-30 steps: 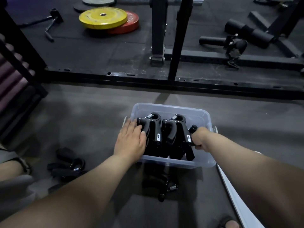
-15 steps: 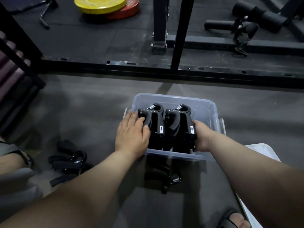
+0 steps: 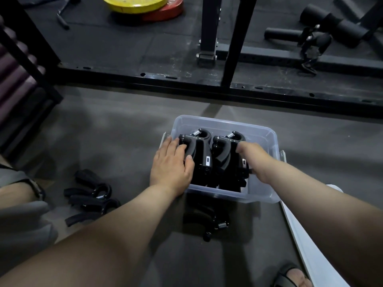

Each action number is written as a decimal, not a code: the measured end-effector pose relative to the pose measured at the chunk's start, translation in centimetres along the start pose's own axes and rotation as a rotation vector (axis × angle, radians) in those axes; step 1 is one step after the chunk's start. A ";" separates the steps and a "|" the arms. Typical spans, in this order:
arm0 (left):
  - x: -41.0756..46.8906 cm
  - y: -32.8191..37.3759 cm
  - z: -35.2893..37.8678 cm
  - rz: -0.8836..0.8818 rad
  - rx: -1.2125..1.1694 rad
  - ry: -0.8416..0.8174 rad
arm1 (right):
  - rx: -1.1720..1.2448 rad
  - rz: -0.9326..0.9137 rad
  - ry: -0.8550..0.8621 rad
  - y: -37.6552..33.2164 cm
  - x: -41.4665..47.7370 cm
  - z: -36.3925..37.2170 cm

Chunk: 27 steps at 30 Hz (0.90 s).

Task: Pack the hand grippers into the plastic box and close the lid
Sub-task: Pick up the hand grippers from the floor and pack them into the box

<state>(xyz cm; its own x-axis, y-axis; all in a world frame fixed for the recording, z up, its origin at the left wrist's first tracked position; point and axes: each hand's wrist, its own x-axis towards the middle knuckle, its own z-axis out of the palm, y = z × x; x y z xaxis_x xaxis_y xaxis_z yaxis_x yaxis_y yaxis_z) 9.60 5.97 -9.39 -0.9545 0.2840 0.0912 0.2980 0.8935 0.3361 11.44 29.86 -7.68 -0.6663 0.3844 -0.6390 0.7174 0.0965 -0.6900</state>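
Note:
A clear plastic box (image 3: 223, 121) stands on the grey floor with two black hand grippers upright inside it, side by side. My left hand (image 3: 170, 164) lies flat on the left hand gripper (image 3: 204, 154), fingers straight over its handle. My right hand (image 3: 255, 160) is curled round the right hand gripper (image 3: 226, 156) from the right side, thumb on top; its fingers are hidden. Several more hand grippers (image 3: 91, 197) lie loose on the floor at the left, and one hand gripper (image 3: 209, 220) lies just in front of the box. The white lid (image 3: 306, 235) lies at the right under my forearm.
A black rack frame (image 3: 207, 83) crosses the floor behind the box, with uprights rising from it. Yellow (image 3: 134, 3) and red weight plates lie at the far back. My sandalled foot (image 3: 294, 278) is at the bottom right, my knee (image 3: 20, 220) at the left.
My right hand has moved from the box's right side up onto the right hand gripper. My left hand stays on the left one. The view has tilted down slightly.

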 end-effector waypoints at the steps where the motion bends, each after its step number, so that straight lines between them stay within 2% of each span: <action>1: 0.0 0.0 0.0 0.002 -0.001 -0.001 | -0.075 -0.023 -0.014 -0.2 -0.3 0.3; 4: -0.1 0.0 -0.1 0.003 -0.004 -0.016 | -0.315 -0.081 -0.015 0.1 -0.5 1.1; 9: -0.1 0.0 -0.3 -0.006 -0.015 -0.030 | -0.335 -0.101 -0.012 0.4 -0.6 1.0; 12: 0.0 0.0 -0.1 -0.002 -0.008 -0.029 | -0.171 -0.057 -0.047 -0.1 -1.1 0.6; 17: 0.0 -0.2 0.1 -0.004 -0.018 -0.023 | 0.469 0.176 -0.003 0.8 -0.3 -0.4; 20: 0.0 -0.2 0.1 0.011 -0.016 -0.011 | 0.471 0.263 -0.105 2.3 -0.2 -0.2; 23: 0.0 -0.2 0.1 0.016 -0.028 -0.007 | 0.358 0.213 -0.175 2.6 -0.4 0.0; 27: 0.0 -0.1 0.1 0.017 -0.034 -0.019 | 0.339 0.235 -0.163 2.4 -0.2 -1.0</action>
<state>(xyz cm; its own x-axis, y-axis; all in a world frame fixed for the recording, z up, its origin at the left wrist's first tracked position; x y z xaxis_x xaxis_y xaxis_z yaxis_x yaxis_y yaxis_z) 9.55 5.90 -9.50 -0.9488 0.3057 0.0793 0.3130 0.8761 0.3668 13.56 30.95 -8.87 -0.5361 0.2073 -0.8183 0.7641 -0.2929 -0.5748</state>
